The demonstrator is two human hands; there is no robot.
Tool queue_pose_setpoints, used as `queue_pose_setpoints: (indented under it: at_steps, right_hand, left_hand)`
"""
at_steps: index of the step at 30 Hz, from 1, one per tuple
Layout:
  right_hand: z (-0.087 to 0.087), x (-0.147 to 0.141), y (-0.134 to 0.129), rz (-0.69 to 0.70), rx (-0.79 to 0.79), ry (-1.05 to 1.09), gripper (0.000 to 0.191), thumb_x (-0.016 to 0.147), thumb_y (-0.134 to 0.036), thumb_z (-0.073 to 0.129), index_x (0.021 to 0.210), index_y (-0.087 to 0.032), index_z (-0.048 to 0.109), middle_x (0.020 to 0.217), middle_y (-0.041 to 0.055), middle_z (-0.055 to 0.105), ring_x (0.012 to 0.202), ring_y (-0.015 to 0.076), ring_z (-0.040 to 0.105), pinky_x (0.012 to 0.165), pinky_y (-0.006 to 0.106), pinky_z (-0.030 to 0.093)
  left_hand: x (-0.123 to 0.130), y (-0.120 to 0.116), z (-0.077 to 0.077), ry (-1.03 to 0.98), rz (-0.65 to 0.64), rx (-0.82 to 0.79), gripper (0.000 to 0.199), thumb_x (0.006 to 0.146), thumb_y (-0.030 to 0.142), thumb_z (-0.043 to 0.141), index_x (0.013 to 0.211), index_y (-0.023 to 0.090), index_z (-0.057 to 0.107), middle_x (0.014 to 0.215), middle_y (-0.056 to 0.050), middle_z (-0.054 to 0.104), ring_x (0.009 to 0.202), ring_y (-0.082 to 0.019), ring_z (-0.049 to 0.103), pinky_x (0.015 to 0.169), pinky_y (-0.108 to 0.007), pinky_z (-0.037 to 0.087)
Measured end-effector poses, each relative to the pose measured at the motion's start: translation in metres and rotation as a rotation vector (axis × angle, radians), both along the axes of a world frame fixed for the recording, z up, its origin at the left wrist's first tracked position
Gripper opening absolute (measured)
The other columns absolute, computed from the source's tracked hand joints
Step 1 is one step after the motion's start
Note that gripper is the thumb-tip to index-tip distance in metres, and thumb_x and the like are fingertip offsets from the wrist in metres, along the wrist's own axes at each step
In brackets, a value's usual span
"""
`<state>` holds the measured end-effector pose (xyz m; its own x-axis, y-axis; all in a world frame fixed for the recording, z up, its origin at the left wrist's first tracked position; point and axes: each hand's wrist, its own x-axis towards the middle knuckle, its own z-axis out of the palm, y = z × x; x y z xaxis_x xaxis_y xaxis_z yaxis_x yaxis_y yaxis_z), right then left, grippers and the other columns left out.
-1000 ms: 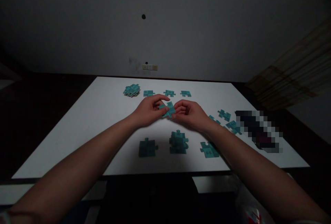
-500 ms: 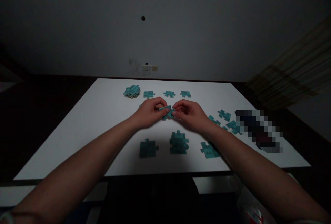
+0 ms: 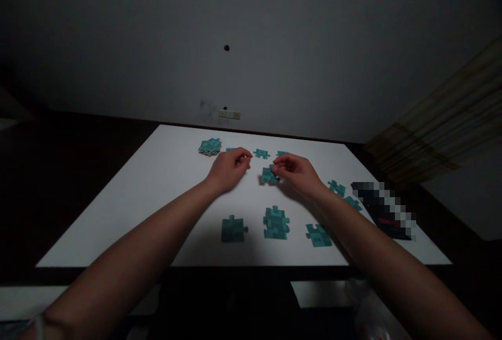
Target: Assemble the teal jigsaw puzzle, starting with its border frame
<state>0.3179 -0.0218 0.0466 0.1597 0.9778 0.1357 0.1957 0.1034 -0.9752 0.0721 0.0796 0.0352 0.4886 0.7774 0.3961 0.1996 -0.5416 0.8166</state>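
Observation:
My right hand (image 3: 297,171) pinches a teal jigsaw puzzle piece (image 3: 269,175) by its right side, just above the white table (image 3: 137,204). To the left of that piece, my left hand (image 3: 231,170) hovers with curled fingers, a small gap between thumb and forefinger and nothing in it. Nearer to me lie a puzzle piece with a knob on its right (image 3: 232,229), a small stack of pieces (image 3: 276,223) and another piece (image 3: 319,235) beside my right forearm. Behind my hands sits a row of pieces, including one at the middle (image 3: 261,154); my left hand partly covers the left one.
A pile of puzzle pieces (image 3: 210,146) rests at the back left. Loose pieces (image 3: 336,188) lie right of my right hand, near a dark, pixelated object (image 3: 382,212). Beyond the table are a wall with sockets (image 3: 229,114) and a curtain (image 3: 415,141).
My left hand has let go of the puzzle piece and drawn apart from it. The right hand has kept the piece and shifted slightly right. The whole view has tilted a little.

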Motion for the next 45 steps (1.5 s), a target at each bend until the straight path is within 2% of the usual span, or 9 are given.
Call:
queue_pose_setpoints:
  at_steps: [7, 11, 15, 20, 24, 28, 32, 36, 45]
  right_hand:
    - [0.006, -0.053, 0.042, 0.175, -0.089, -0.108, 0.024, 0.078, -0.039, 0.095, 0.084, -0.024, 0.078, 0.078, 0.0032, 0.079, 0.075, 0.0218, 0.073, 0.076, 0.036, 0.060]
    - [-0.001, -0.088, 0.067, 0.103, -0.081, -0.260, 0.010, 0.084, -0.021, 0.085, 0.084, -0.023, 0.075, 0.080, 0.0019, 0.079, 0.074, 0.0194, 0.070, 0.073, 0.033, 0.053]
    - [-0.008, -0.096, 0.072, 0.049, -0.028, -0.569, 0.008, 0.089, -0.022, 0.085, 0.086, -0.021, 0.077, 0.083, 0.0028, 0.080, 0.076, 0.0201, 0.069, 0.075, 0.034, 0.049]
    - [0.011, -0.039, 0.040, 0.007, 0.076, -0.642, 0.016, 0.104, -0.028, 0.069, 0.110, -0.022, 0.082, 0.105, 0.0084, 0.087, 0.088, 0.0228, 0.074, 0.082, 0.036, 0.052]
    - [0.035, 0.053, -0.029, -0.070, -0.018, -0.835, 0.024, 0.104, -0.032, 0.065, 0.114, -0.026, 0.086, 0.108, 0.0103, 0.088, 0.094, 0.0302, 0.077, 0.087, 0.043, 0.055]
    - [0.034, 0.116, -0.099, -0.250, -0.193, -0.992, 0.032, 0.096, -0.043, 0.076, 0.117, -0.023, 0.089, 0.124, 0.0185, 0.087, 0.113, 0.0405, 0.079, 0.104, 0.053, 0.058]
    - [0.013, 0.120, -0.127, -0.209, -0.237, -1.057, 0.052, 0.090, -0.061, 0.084, 0.124, -0.022, 0.090, 0.144, 0.0216, 0.081, 0.138, 0.0471, 0.070, 0.121, 0.058, 0.052]
    - [-0.002, 0.107, -0.123, -0.201, -0.216, -1.057, 0.042, 0.094, -0.055, 0.083, 0.124, -0.025, 0.090, 0.154, 0.0197, 0.077, 0.149, 0.0464, 0.064, 0.128, 0.059, 0.048]
    - [-0.006, 0.105, -0.114, -0.187, -0.192, -0.858, 0.026, 0.090, -0.036, 0.085, 0.114, -0.025, 0.083, 0.119, 0.0155, 0.085, 0.111, 0.0363, 0.077, 0.105, 0.052, 0.059]
  left_hand:
    - [-0.005, 0.027, 0.002, -0.418, 0.188, -0.174, 0.018, 0.095, 0.031, 0.061, 0.100, 0.022, 0.076, 0.076, -0.001, 0.076, 0.062, -0.019, 0.058, 0.064, -0.032, 0.044]
    - [-0.007, 0.035, 0.000, -0.538, 0.202, -0.250, 0.016, 0.087, 0.029, 0.063, 0.098, 0.023, 0.075, 0.072, 0.000, 0.073, 0.059, -0.018, 0.052, 0.060, -0.031, 0.040]
    - [-0.007, 0.032, -0.002, -0.515, 0.174, -0.239, 0.017, 0.089, 0.030, 0.063, 0.098, 0.023, 0.075, 0.073, -0.001, 0.073, 0.061, -0.018, 0.054, 0.061, -0.031, 0.041]
    - [-0.007, 0.026, -0.002, -0.367, 0.135, -0.173, 0.017, 0.092, 0.031, 0.062, 0.097, 0.023, 0.076, 0.076, -0.002, 0.073, 0.068, -0.020, 0.061, 0.067, -0.034, 0.046]
    - [-0.008, 0.023, 0.000, -0.243, 0.091, -0.101, 0.017, 0.092, 0.030, 0.064, 0.099, 0.023, 0.079, 0.081, -0.004, 0.076, 0.078, -0.023, 0.068, 0.072, -0.036, 0.051]
    - [-0.007, 0.020, 0.002, -0.181, 0.073, -0.054, 0.019, 0.092, 0.029, 0.064, 0.098, 0.024, 0.081, 0.081, -0.004, 0.077, 0.079, -0.025, 0.070, 0.074, -0.038, 0.055]
    - [-0.008, 0.020, 0.001, -0.151, 0.077, -0.045, 0.019, 0.091, 0.029, 0.065, 0.097, 0.024, 0.082, 0.079, -0.004, 0.076, 0.077, -0.024, 0.070, 0.072, -0.038, 0.057]
    - [-0.008, 0.022, -0.002, -0.149, 0.098, -0.060, 0.019, 0.091, 0.031, 0.066, 0.097, 0.023, 0.083, 0.078, -0.004, 0.076, 0.074, -0.023, 0.071, 0.069, -0.038, 0.057]
    - [-0.008, 0.022, -0.004, -0.128, 0.074, -0.056, 0.018, 0.091, 0.035, 0.069, 0.097, 0.024, 0.082, 0.079, -0.005, 0.076, 0.078, -0.025, 0.072, 0.075, -0.040, 0.059]
